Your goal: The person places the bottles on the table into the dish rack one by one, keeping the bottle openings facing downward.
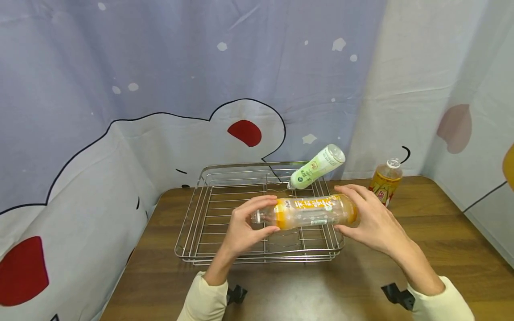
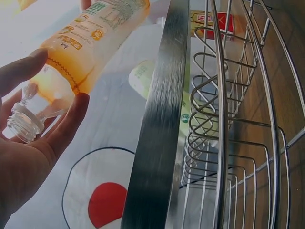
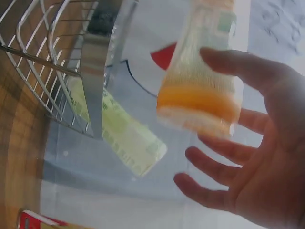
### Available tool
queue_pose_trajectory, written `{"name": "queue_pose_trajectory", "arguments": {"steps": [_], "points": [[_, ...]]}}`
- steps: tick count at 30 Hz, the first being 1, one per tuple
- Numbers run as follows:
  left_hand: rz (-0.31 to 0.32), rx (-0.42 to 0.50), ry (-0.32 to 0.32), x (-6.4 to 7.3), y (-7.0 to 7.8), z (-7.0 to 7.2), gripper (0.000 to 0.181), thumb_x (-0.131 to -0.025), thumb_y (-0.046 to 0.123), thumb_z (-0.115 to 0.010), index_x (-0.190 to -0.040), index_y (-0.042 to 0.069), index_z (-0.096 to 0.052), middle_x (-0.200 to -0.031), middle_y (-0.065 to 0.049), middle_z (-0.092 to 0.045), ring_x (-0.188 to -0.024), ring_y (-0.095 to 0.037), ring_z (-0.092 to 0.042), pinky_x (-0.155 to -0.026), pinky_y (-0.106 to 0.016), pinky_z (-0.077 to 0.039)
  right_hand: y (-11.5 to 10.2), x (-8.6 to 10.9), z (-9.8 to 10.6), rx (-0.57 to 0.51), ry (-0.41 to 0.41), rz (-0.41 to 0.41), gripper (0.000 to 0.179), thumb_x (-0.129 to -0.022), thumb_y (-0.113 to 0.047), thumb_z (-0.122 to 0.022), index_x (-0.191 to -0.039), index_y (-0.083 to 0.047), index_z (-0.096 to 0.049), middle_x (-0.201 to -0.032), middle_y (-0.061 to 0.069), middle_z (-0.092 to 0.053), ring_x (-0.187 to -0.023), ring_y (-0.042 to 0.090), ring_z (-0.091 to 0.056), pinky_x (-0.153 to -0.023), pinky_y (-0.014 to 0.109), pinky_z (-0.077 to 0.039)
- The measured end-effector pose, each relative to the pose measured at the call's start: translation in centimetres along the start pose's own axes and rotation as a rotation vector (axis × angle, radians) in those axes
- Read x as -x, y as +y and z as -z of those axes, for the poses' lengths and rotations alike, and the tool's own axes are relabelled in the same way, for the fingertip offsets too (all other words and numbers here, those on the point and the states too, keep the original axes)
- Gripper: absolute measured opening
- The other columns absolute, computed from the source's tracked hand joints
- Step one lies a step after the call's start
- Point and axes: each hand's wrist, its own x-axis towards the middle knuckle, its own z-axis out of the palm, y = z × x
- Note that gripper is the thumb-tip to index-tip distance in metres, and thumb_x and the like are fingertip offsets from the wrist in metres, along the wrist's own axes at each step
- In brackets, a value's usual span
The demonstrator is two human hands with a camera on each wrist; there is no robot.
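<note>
A clear plastic bottle with an orange-and-white label [image 1: 311,211] lies level between both hands, held above a wire rack [image 1: 261,259]. Its open, capless neck points left. My left hand [image 1: 246,226] grips the neck end, fingers above and thumb below in the head view. At the orange base, my right hand [image 1: 375,220] has its thumb and fingers on either side; the right wrist view shows the thumb [image 3: 228,62] across the bottle and the lower fingers spread. Behind them, a green-and-white bottle [image 1: 317,167] leans neck-down in the rack's back right corner.
A bottle with a yellow-and-red label [image 1: 384,183] stands upright on the wooden table [image 1: 433,232], right of the rack. A patterned curtain [image 1: 176,67] hangs behind and at both sides. The rack's raised metal rim [image 2: 157,114] runs close to the left hand.
</note>
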Motion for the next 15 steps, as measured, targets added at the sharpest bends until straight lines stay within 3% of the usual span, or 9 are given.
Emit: {"name": "queue_pose_trajectory", "arguments": {"steps": [3,7,9,11,15], "points": [[0.0,0.038,0.008,0.1,-0.1,0.2,0.053,-0.065,-0.016,-0.084,-0.115,-0.009,-0.066,-0.122,-0.026,-0.063,-0.118,-0.03,-0.058,-0.086,-0.039,-0.056,0.9,0.9,0.6,-0.127,-0.006,-0.071,0.085,-0.062,-0.015,-0.094,-0.137,-0.012,-0.054,-0.13,0.008,-0.056,-0.115,0.024,-0.053,-0.091,0.041,-0.049],[0.001,0.118,0.014,0.2,-0.1,0.5,0.055,-0.065,-0.021,-0.081,-0.116,-0.012,-0.063,-0.123,-0.028,-0.06,-0.119,-0.025,-0.057,-0.08,-0.038,-0.059,2.3,2.2,1.0,-0.476,-0.004,-0.177,0.08,-0.072,-0.001,-0.087,-0.142,-0.009,-0.049,-0.135,0.002,-0.054,-0.118,0.012,-0.052,-0.086,0.018,-0.05],[0.0,0.145,0.016,0.3,-0.1,0.7,0.056,-0.065,-0.023,-0.08,-0.117,-0.014,-0.061,-0.124,-0.029,-0.059,-0.118,-0.024,-0.057,-0.078,-0.04,-0.059,3.0,3.0,1.0,-0.705,0.013,-0.201,0.077,-0.076,0.012,-0.078,-0.143,-0.005,-0.045,-0.137,0.002,-0.052,-0.122,0.012,-0.052,-0.088,0.02,-0.051],[0.004,0.166,0.016,0.4,0.0,0.8,0.057,-0.065,-0.024,-0.079,-0.118,-0.015,-0.06,-0.124,-0.03,-0.059,-0.117,-0.024,-0.058,-0.076,-0.043,-0.059,3.8,3.6,0.7,-0.93,0.032,-0.17,0.075,-0.078,0.024,-0.067,-0.145,0.002,-0.04,-0.141,0.006,-0.05,-0.125,0.016,-0.052,-0.089,0.026,-0.054],[0.051,0.213,0.023,0.7,0.0,0.9,0.057,-0.066,-0.024,-0.077,-0.119,-0.015,-0.059,-0.124,-0.029,-0.059,-0.114,-0.023,-0.059,-0.075,-0.049,-0.058,4.8,4.8,-0.3,-1.256,0.055,-0.084,0.072,-0.084,0.03,-0.048,-0.149,0.006,-0.029,-0.147,0.015,-0.044,-0.129,0.024,-0.049,-0.092,0.038,-0.054]]}}
